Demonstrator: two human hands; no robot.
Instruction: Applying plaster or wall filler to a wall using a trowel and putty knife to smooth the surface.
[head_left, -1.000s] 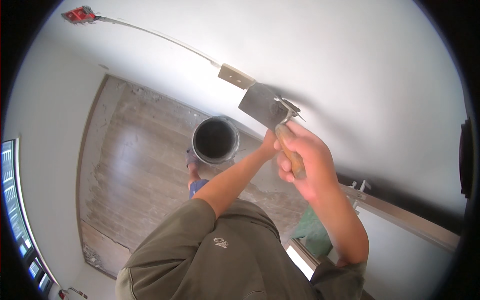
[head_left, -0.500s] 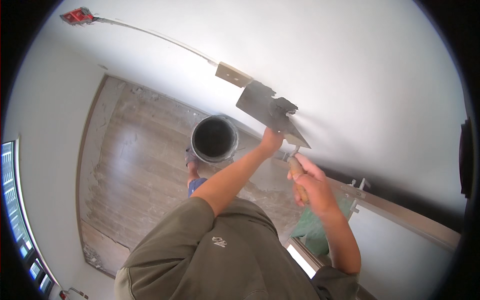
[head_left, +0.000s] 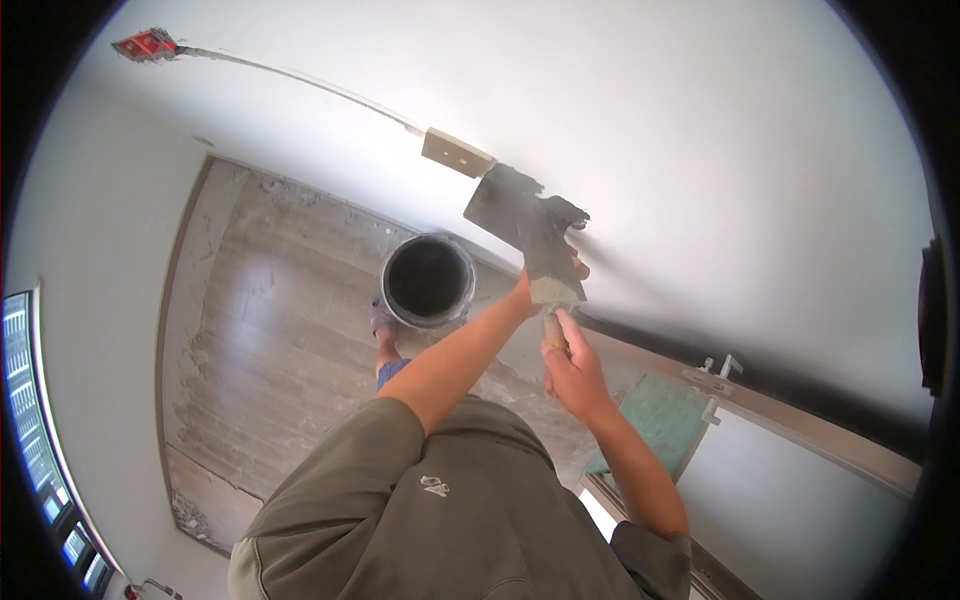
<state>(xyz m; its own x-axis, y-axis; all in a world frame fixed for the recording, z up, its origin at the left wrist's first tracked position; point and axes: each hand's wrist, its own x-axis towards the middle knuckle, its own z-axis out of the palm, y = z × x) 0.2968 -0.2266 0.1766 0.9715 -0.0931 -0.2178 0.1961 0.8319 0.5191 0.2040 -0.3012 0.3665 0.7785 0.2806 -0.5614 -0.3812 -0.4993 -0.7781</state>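
Note:
My left hand [head_left: 526,293] is under a flat grey plastering trowel [head_left: 490,208], gripping it from below; its handle is hidden, and fingertips show past the right edge. Dark wet mortar [head_left: 567,210] lies along the plate's far edge, close to the white wall. My right hand [head_left: 576,375] is closed around the wooden handle of a smaller trowel [head_left: 556,288]. Its mortar-smeared blade lies over the plate, pointing away from me. Beside the plate's far left corner, a beige socket plate [head_left: 458,153] sits on the wall, at the end of a filled groove [head_left: 310,82].
A bucket [head_left: 430,282] with a dark inside stands on the dusty floor [head_left: 290,300], left of my forearm. At upper left a red box [head_left: 147,44] is set in the wall. A door frame [head_left: 800,430] with a pale panel and green sheet [head_left: 660,420] lies right.
My right hand has moved left and slightly away from me, turning the small trowel so its blade now lies across the plate. My left hand and the plate have shifted only slightly left.

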